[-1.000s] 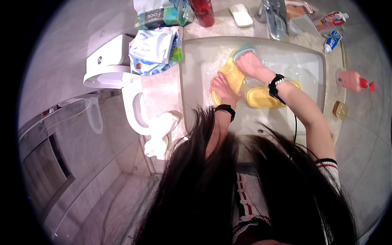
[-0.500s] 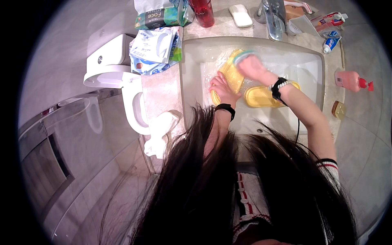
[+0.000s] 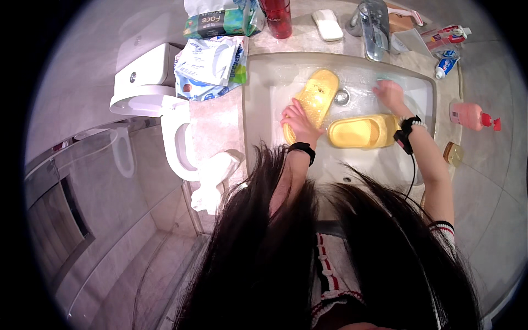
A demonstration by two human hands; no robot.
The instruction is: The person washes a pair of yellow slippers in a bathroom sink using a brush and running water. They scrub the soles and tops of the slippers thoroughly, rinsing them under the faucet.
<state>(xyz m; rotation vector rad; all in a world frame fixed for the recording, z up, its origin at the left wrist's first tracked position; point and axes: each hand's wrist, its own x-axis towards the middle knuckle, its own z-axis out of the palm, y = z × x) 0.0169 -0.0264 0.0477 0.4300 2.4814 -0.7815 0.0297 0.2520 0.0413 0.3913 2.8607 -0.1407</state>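
Observation:
In the sink, a yellow slipper lies slanted, its strap end away from me and wet with suds. My left hand grips its near end, fingers over the sole. A second yellow slipper rests sideways to the right, close to my right wrist. My right hand is over the right part of the sink, its fingers curled. A pale teal edge of a scrubbing brush shows just beyond those fingers; most of it is hidden.
Around the sink stand a metal faucet, a white soap bar, a red cup and a toothpaste tube. A pink pump bottle is at the right. Wipes packs lie left, near the toilet.
My right hand has moved right with the brush, off the slanted slipper's strap. That slipper's top and the drain are now uncovered. My left hand keeps its place.

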